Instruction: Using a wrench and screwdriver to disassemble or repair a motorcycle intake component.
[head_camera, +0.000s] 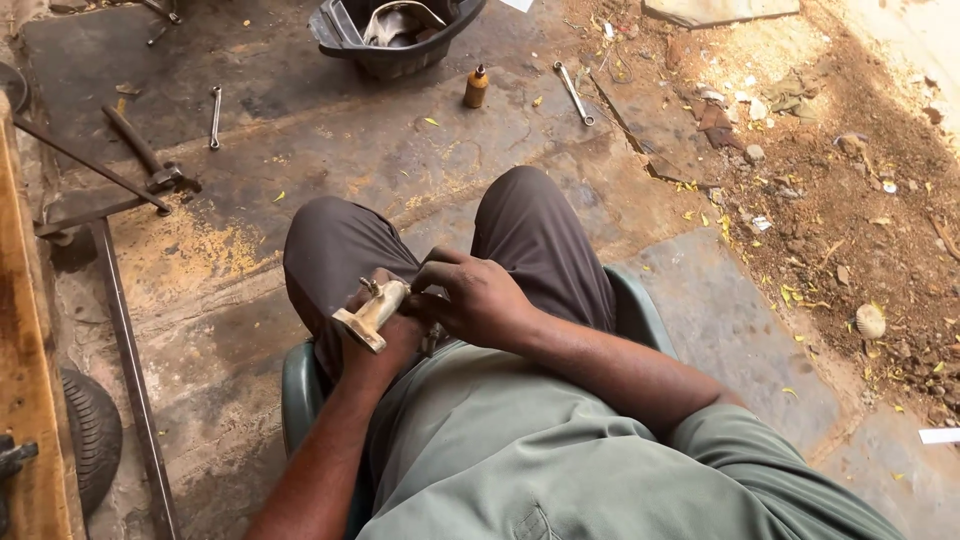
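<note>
I sit on a green plastic chair (298, 392) with my knees ahead of me. My left hand (385, 338) grips a small tan metal part (372, 313) with a flat flange at its near end and a thin stem at the far end. My right hand (476, 298) is closed over the part's far end, fingers curled against it, above my lap. What the right fingers pinch is hidden.
On the stained concrete ahead lie a dark plastic basin (392, 32), a small brown bottle (476, 87), two spanners (573, 92) (215, 116), and a hammer (146, 152). Metal bars (130, 370) and a tyre (92, 432) lie left. Dirt and stones (850, 220) spread right.
</note>
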